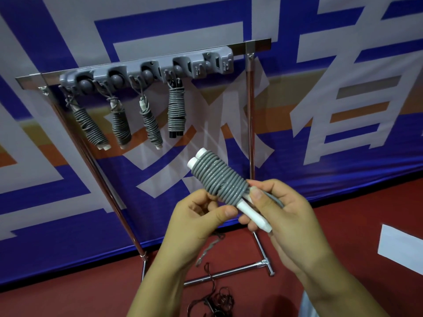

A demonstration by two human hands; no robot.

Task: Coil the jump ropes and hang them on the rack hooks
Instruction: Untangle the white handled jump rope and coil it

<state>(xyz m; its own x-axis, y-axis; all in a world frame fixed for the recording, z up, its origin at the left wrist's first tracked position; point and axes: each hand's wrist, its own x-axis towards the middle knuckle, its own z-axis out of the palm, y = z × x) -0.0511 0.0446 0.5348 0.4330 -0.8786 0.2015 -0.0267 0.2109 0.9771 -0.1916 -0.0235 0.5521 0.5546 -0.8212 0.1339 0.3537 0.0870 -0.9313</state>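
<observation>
A grey jump rope [217, 177] is wound tightly round its two white handles and sits tilted in front of me. My left hand [196, 216] grips the lower coils from the left. My right hand [281, 209] pinches the white handle ends and a loose grey rope end. Above, a grey hook rack [146, 69] is fixed to a metal stand. Several coiled ropes hang from its left hooks, the rightmost one [176, 108] with black handles. The rack's right hooks [215, 62] hold nothing.
The stand's chrome posts [250, 115] and foot bar [229, 273] lie behind and below my hands. A dark rope [217, 300] lies tangled on the red floor. A blue and white banner [343, 88] covers the wall behind.
</observation>
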